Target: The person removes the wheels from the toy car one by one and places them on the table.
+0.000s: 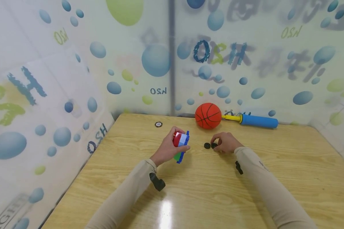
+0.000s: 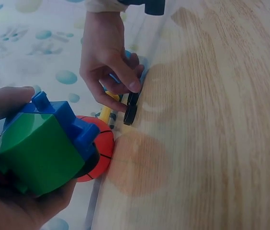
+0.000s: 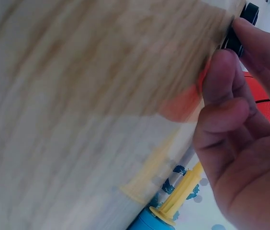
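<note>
Above the table, my left hand [image 1: 167, 149] grips a toy block car [image 1: 181, 144] between thumb and fingers. It has red, light blue and green blocks on a blue base; its green end [image 2: 39, 153] faces the left wrist camera, with a dark round part at its edge. My right hand [image 1: 227, 142] is low at the tabletop, pinching a small black wheel [image 3: 232, 42] between thumb and forefinger. Just left of that in the head view lies a second black wheel [image 1: 207, 145], close beside the pinched one.
An orange-red basketball [image 1: 208, 116] stands at the back edge, beside a blue hand pump [image 1: 259, 121] with a yellow end. A round black-and-white chip [image 1: 158, 124] lies at the back left. Patterned walls [image 1: 131, 57] border the wooden table [image 1: 200, 197] behind and at the sides.
</note>
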The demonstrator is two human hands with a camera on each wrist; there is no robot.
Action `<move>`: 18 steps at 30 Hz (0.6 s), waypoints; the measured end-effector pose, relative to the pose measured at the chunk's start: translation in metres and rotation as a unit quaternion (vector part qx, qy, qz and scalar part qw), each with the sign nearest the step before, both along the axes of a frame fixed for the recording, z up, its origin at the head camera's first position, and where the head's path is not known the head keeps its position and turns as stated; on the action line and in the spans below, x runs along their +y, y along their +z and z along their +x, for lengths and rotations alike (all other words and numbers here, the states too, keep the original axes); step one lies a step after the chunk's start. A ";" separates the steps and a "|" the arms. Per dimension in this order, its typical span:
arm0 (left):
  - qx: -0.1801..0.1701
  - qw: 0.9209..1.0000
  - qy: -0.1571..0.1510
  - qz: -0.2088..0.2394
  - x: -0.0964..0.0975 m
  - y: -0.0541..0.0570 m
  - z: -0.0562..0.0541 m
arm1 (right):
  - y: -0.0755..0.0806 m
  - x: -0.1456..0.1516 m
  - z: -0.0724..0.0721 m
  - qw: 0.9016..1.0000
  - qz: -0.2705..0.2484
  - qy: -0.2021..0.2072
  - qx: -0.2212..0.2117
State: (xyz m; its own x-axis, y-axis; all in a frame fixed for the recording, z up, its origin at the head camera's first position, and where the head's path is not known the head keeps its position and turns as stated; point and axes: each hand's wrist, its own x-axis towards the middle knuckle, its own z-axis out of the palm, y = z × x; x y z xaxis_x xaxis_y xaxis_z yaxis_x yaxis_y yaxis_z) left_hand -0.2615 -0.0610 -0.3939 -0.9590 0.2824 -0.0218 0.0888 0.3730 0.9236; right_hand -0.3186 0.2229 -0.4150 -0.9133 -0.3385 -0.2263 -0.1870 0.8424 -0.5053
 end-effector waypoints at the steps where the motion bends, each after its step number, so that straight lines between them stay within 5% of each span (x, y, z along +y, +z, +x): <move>1: 0.001 1.000 0.001 0.000 0.000 0.000 0.000 | 0.000 0.000 0.000 1.000 -0.001 -0.001 -0.001; 9: 0.009 1.000 -0.005 0.009 -0.001 0.001 0.000 | 0.004 -0.002 0.003 1.000 0.011 0.002 0.007; 18: -0.006 0.999 0.001 0.033 -0.002 -0.002 -0.001 | 0.028 -0.016 0.020 0.997 0.023 0.035 0.062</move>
State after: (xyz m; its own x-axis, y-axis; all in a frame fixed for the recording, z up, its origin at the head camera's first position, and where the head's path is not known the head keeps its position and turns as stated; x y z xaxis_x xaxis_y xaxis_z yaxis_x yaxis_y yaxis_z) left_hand -0.2622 -0.0631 -0.3962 -0.9594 0.2816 -0.0148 0.0771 0.3123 0.9468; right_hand -0.2989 0.2070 -0.3873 -0.9099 -0.3944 -0.1287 -0.3052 0.8465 -0.4363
